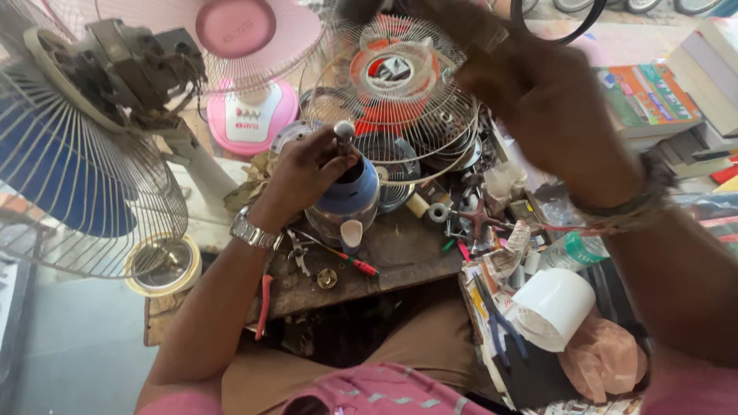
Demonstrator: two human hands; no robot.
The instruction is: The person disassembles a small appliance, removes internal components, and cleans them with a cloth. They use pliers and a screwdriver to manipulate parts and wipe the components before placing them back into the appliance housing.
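Seen from my head camera. Nearest, at the bench's [400, 257] front edge, lie a red-handled screwdriver [355, 263] and a small brass part [327, 278], within easy reach. My left hand [304, 173] wraps the top of the blue-capped fan motor [350, 201], standing upright mid-bench, steadying it by its shaft. My right hand [553, 115] is raised and blurred; I cannot tell its grip. Beyond, wire fan guards [400, 92] are stacked along the far edge.

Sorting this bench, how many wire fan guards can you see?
3: a large guard at far left, one on the pink fan up top, one top centre. Clutter may hide more.
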